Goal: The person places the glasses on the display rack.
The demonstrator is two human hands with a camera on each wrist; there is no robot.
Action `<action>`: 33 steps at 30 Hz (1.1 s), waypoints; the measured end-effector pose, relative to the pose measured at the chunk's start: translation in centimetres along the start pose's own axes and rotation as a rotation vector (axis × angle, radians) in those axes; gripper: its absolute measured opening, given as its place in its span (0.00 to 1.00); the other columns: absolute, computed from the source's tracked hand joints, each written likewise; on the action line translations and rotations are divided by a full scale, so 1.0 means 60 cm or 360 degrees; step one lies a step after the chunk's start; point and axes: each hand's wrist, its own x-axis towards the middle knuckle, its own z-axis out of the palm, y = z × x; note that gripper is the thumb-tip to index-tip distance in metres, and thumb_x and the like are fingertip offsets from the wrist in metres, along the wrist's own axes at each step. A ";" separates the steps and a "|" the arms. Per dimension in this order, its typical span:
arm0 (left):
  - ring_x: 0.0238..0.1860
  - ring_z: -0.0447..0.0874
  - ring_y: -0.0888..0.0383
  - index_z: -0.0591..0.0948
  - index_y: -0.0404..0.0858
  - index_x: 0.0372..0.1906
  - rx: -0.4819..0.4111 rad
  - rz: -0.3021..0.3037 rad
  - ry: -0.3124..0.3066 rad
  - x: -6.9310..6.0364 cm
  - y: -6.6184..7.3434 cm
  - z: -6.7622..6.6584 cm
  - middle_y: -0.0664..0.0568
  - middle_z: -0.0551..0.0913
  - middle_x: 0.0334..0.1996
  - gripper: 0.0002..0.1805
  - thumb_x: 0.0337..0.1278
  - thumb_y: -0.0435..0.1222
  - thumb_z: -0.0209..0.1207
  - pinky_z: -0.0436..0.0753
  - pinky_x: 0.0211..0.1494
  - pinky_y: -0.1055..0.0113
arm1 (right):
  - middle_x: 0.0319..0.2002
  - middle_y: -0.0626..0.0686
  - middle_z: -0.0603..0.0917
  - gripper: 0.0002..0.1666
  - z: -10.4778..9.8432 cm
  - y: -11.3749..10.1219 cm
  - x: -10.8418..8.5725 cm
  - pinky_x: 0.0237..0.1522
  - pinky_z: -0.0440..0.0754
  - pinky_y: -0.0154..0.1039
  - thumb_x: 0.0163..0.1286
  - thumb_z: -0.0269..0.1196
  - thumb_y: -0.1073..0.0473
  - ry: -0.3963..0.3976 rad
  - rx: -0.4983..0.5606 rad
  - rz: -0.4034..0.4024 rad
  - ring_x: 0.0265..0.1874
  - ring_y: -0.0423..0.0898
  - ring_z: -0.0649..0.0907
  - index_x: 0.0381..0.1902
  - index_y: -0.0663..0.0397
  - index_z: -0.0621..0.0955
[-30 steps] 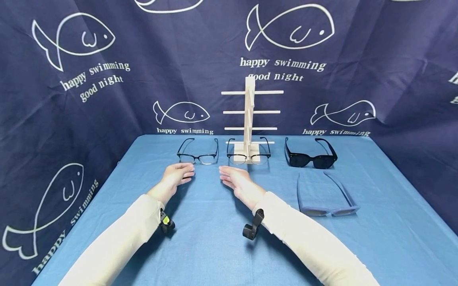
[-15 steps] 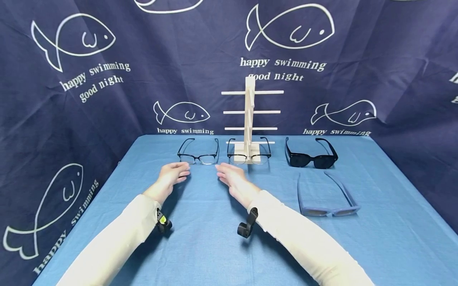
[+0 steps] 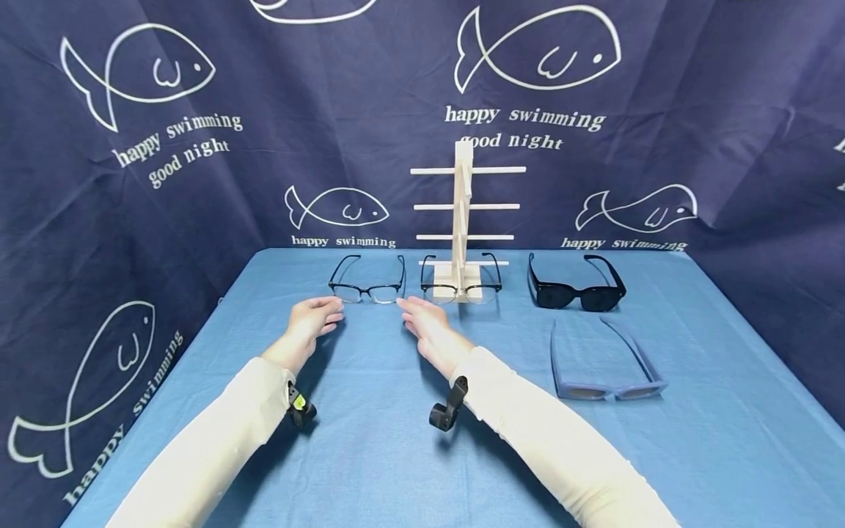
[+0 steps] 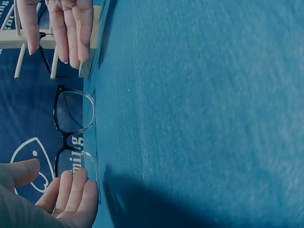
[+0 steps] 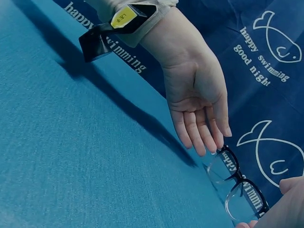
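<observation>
Clear-lensed glasses with a black upper frame (image 3: 367, 291) rest on the table between my hands, temples pointing away. At their left front corner is my left hand (image 3: 310, 324), fingers extended and slightly bent. My right hand (image 3: 429, 328) lies by the right lens, its fingers extended. In the left wrist view, the left hand's fingers (image 4: 76, 190) overlap one lens edge; contact cannot be told. The right wrist view has the left hand (image 5: 194, 85) palm visible at one end of the glasses (image 5: 238, 178) and part of the right hand (image 5: 287, 206) at the other.
Behind stands a wooden rack (image 3: 461, 213) with several crossbars. Similar half-rimmed glasses (image 3: 491, 289) sit before its base. Black sunglasses (image 3: 579, 296) and blue-framed sunglasses (image 3: 610, 390) lie to the right on the blue cloth (image 3: 370, 455). A dark fish-print curtain (image 3: 370, 88) encloses the back and sides.
My left hand has shifted left and slightly away from me, to the glasses' left corner. The right hand has moved slightly left and forward, up to the right lens. The glasses stay put.
</observation>
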 end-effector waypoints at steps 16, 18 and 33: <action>0.65 0.71 0.44 0.69 0.33 0.66 -0.0039 0.0053 0.0182 0.012 0.013 -0.002 0.39 0.70 0.66 0.24 0.69 0.37 0.53 0.73 0.70 0.55 | 0.72 0.56 0.64 0.36 0.015 -0.016 0.003 0.77 0.58 0.46 0.70 0.62 0.56 -0.0070 0.0053 0.0031 0.70 0.52 0.67 0.72 0.53 0.64; 0.66 0.70 0.44 0.68 0.32 0.67 -0.0064 0.0062 0.0173 0.018 0.013 -0.005 0.39 0.69 0.67 0.25 0.70 0.37 0.52 0.72 0.71 0.56 | 0.72 0.56 0.64 0.36 0.015 -0.017 0.002 0.78 0.56 0.46 0.69 0.63 0.56 -0.0080 0.0076 0.0042 0.71 0.52 0.65 0.72 0.53 0.64; 0.70 0.65 0.46 0.65 0.33 0.70 -0.0079 -0.0003 0.0122 0.048 0.025 -0.010 0.41 0.67 0.70 0.28 0.70 0.39 0.53 0.70 0.74 0.60 | 0.75 0.59 0.57 0.39 0.025 -0.024 0.022 0.79 0.49 0.48 0.72 0.60 0.54 -0.0076 -0.0067 0.0054 0.75 0.55 0.56 0.75 0.54 0.58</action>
